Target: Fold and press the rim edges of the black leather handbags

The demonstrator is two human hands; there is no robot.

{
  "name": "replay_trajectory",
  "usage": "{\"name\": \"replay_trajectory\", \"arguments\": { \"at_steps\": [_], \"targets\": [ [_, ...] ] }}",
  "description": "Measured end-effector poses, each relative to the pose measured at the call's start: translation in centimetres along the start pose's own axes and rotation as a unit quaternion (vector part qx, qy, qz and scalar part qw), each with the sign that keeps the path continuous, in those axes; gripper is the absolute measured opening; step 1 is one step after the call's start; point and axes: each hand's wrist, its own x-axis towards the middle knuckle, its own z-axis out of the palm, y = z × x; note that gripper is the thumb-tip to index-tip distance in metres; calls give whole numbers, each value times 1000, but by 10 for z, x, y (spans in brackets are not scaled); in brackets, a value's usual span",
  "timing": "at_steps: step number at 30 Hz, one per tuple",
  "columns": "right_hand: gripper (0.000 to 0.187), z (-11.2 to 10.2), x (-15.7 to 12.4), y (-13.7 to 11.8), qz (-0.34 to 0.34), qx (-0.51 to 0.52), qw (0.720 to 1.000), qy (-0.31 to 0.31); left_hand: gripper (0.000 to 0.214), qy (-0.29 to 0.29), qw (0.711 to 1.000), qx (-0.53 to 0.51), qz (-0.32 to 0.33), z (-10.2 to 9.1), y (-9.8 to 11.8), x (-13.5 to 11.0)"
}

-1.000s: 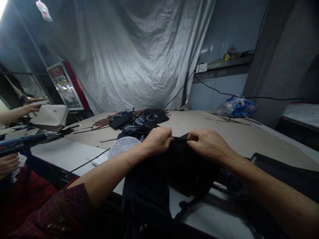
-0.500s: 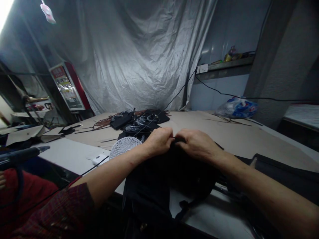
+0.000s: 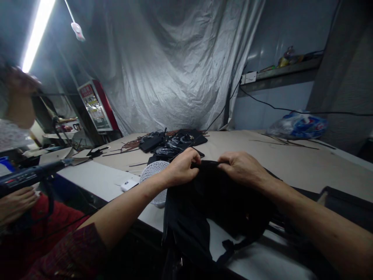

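A dark black fabric bag (image 3: 215,194) hangs over the table's near edge, its top rim stretched between my two hands. Pinching that rim on the left is my left hand (image 3: 184,167), fingers curled with the thumb against them. A short gap away, my right hand (image 3: 241,167) grips the same rim between thumb and fingers. Below, a strap with a knot-like end (image 3: 229,245) dangles from the bag over the white tabletop. Beside my left forearm stands a small white fan (image 3: 154,171). The bag's inside is too dark to make out.
Several black bags (image 3: 151,142) with plastic-wrapped parts lie behind, near brown strips (image 3: 131,146). A co-worker's hand (image 3: 17,204) at left is by a black tool (image 3: 32,175). A white device (image 3: 129,184) and plastic bag (image 3: 303,125) rest on the table (image 3: 291,163).
My hands have moved apart along the rim, widening the gap between them. The view has shifted left. A raised, blurred hand of another person now shows at upper left.
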Motion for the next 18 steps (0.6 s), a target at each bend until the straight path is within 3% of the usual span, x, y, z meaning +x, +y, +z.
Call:
{"name": "replay_trajectory", "arguments": {
  "at_steps": [9,18],
  "targets": [
    [21,-3,-3,-2,-19,14,1000,-3,5,-13,998,58,-6,0,1,3],
    [25,-5,-4,-8,4,16,1000,-9,10,-17,990,131,-57,1,4,10]
  ]
}}
